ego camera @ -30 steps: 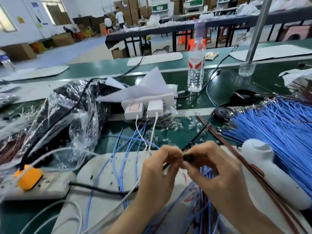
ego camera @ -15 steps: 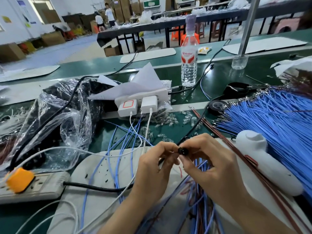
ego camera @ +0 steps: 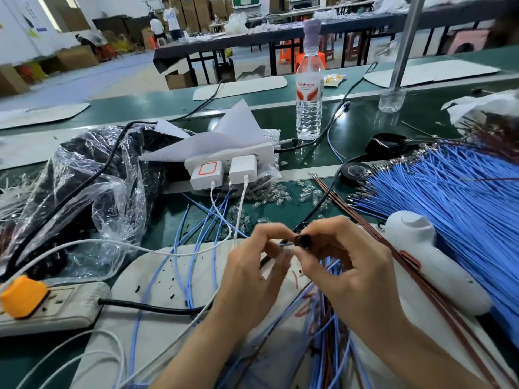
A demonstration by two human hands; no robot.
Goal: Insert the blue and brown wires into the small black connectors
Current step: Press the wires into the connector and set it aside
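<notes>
My right hand (ego camera: pixel 348 265) pinches a small black connector (ego camera: pixel 302 241) between thumb and fingertips, just above the white work mat (ego camera: pixel 157 276). My left hand (ego camera: pixel 252 276) pinches a thin wire end right beside the connector's left face; the wire's colour there is hard to tell. A big bundle of blue wires (ego camera: pixel 455 209) lies at the right, with brown wires (ego camera: pixel 415 279) running diagonally beside it. Loose blue and brown wires (ego camera: pixel 328 332) hang below my hands.
A white tool (ego camera: pixel 432 259) lies right of my hands. A power strip with an orange plug (ego camera: pixel 22 299) sits at the left, white chargers (ego camera: pixel 224 169) and a plastic bag (ego camera: pixel 92 192) behind, a water bottle (ego camera: pixel 309 91) further back. Small clear parts (ego camera: pixel 269 192) are scattered on the green table.
Both hands have stayed together on the connector, shifting slightly up in the view. The fingers have adjusted a little around the connector and wire.
</notes>
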